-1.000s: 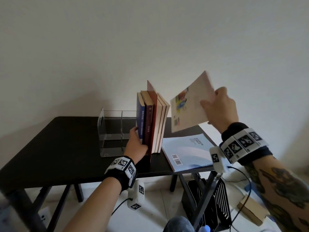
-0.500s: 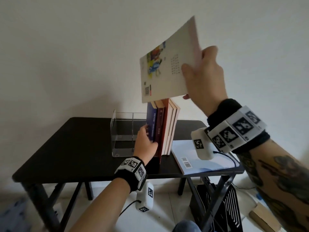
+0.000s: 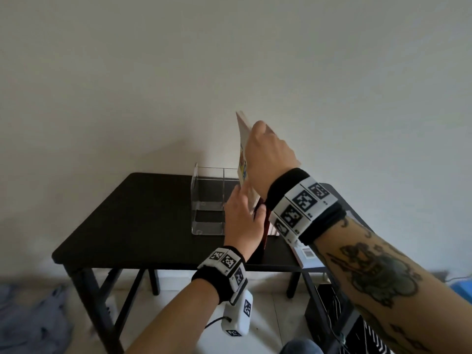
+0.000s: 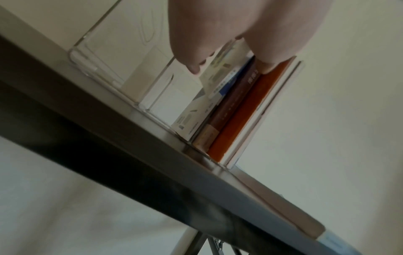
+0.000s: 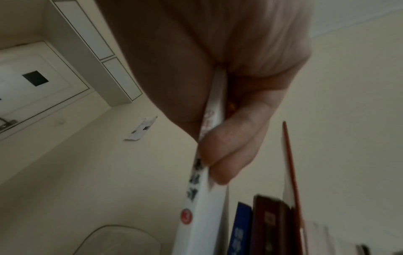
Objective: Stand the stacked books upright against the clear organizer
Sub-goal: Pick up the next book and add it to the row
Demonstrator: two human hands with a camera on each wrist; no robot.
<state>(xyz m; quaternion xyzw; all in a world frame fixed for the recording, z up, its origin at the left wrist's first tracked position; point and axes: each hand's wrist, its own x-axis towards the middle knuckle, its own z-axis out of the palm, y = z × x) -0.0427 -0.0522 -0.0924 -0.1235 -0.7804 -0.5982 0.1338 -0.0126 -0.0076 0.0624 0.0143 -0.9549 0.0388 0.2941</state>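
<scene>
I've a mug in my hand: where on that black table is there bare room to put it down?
The table is bare left of the clear organizer, out to its left and front edges. The right end is crowded: upright books, both hands, and a flat book at the right front corner.

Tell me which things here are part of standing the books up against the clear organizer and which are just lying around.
Part of the job:
- thin white book, gripped by the right hand
- upright books, steadied by the left hand
- clear organizer
- pale blue book lying flat on the black table

Lying about:
- grey cloth on the floor
- blue object at the right edge
</scene>
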